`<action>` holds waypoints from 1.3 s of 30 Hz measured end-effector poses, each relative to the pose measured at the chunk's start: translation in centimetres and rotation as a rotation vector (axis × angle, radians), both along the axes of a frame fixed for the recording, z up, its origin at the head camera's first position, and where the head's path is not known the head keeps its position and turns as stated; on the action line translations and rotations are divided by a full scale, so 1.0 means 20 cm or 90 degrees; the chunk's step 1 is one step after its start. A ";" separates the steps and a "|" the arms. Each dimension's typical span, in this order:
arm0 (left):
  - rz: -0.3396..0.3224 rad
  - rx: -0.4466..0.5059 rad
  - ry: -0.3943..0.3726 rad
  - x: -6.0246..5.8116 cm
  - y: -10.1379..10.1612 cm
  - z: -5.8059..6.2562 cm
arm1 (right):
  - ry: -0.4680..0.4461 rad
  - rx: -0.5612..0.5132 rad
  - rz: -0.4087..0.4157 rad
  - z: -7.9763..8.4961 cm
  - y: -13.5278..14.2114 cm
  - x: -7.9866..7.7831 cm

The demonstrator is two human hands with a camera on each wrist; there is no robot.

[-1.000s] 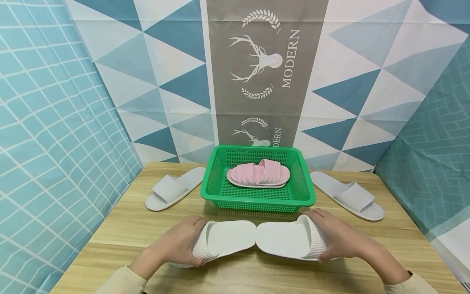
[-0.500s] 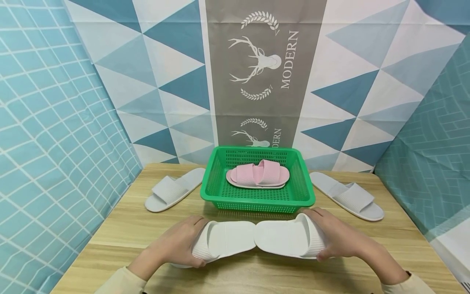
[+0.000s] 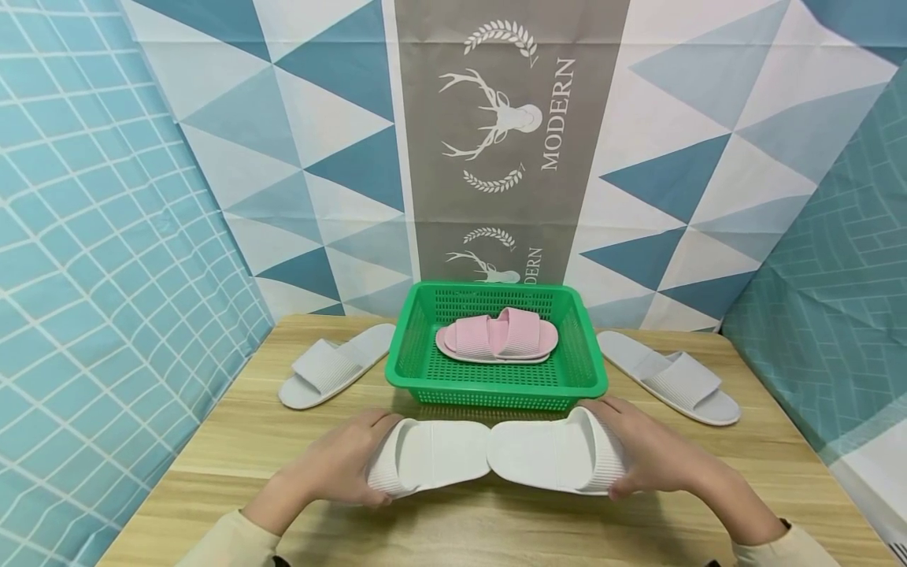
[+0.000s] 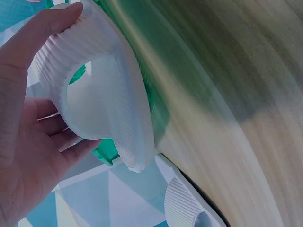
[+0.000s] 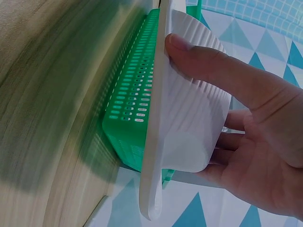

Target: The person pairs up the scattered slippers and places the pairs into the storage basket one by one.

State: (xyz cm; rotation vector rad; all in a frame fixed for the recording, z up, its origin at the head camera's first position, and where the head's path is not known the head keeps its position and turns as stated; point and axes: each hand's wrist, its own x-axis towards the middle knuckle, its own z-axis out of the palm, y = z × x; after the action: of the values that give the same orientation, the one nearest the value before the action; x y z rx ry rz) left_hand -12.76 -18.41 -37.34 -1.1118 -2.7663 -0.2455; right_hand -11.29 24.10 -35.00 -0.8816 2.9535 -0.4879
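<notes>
Above the near part of the wooden table (image 3: 468, 539), the head view showed the left hand (image 3: 343, 465) gripping the left white slipper (image 3: 449, 455) and the right hand (image 3: 645, 449) gripping the right white slipper (image 3: 531, 454). Both soles ran roughly 9 to 3 o'clock, inner ends meeting or nearly so, along the front of the green basket (image 3: 510, 390), which lay at 12 o'clock from the pair. The right hand appeared nearer its rim. Pink slippers (image 3: 499, 337) lay inside; grey slippers lay at 10 o'clock (image 3: 329, 368) and 2 o'clock (image 3: 683, 387).

The left wrist view confirmed thumb and fingers parted to the strap's width, thumb on the ribbing, fingers at its far side. The slipper appeared raised.

The right wrist view found a like grip. The sole stood edge-on, 12 to 6 o'clock, basket wall at 10; contact with the basket could not be determined. The finish was plain white, the strap finely ribbed and arched.
</notes>
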 end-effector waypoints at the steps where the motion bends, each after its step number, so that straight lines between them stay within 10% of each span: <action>1: -0.001 0.001 0.000 0.00 0.00 0.00 | -0.001 0.000 -0.002 0.00 0.00 0.00; 39: -0.022 0.003 -0.032 -0.05 0.03 0.04 | -0.019 0.018 0.003 0.02 -0.04 -0.03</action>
State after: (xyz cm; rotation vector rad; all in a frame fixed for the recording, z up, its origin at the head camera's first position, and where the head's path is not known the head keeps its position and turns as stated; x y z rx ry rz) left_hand -13.68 -17.74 -36.55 -1.1691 -2.7907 -0.2881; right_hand -11.98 23.23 -34.61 -0.8698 2.9227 -0.4553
